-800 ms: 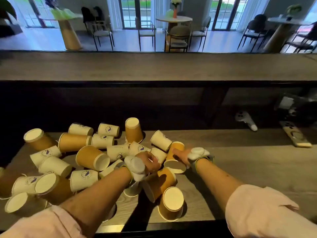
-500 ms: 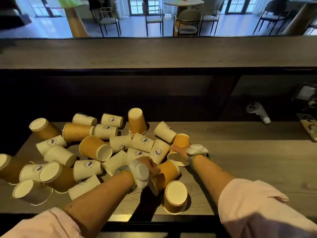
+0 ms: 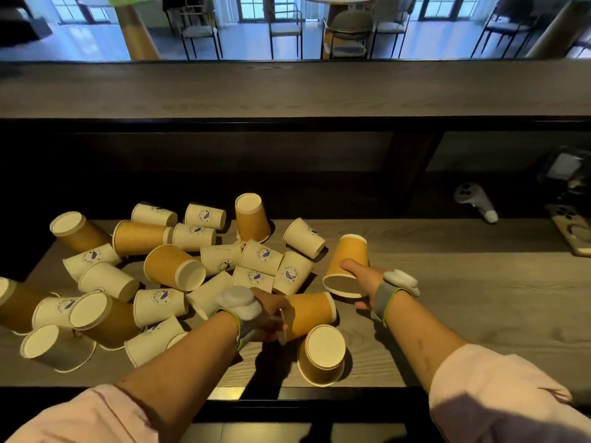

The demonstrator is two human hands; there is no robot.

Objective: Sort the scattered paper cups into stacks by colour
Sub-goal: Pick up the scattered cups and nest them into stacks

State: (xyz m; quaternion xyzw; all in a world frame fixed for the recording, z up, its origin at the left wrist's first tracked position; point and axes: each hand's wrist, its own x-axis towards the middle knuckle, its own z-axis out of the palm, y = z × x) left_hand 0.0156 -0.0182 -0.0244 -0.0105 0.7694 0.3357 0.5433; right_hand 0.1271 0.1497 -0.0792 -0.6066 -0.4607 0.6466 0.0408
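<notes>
Several white logo cups (image 3: pixel 262 255) and orange cups (image 3: pixel 172 266) lie scattered over the left half of the wooden counter (image 3: pixel 463 282). My right hand (image 3: pixel 363 278) grips an orange cup (image 3: pixel 348 263), tilted with its open mouth toward me, at the pile's right edge. My left hand (image 3: pixel 271 318) is closed on another orange cup (image 3: pixel 311 313) lying on its side, mouth to the right. An upside-down orange cup (image 3: pixel 323 354) stands just in front of it near the counter's front edge. Both wrists carry grey bands with white trackers.
A raised wooden ledge (image 3: pixel 287 91) runs behind the counter with a dark recess under it. At the far right lie a grey controller (image 3: pixel 476 201) and a phone (image 3: pixel 572 233). Chairs and tables stand in the room beyond.
My right hand has lifted its orange cup and carried it right, away from the pile. My left hand stays on the lying orange cup. The view has tilted down slightly.
</notes>
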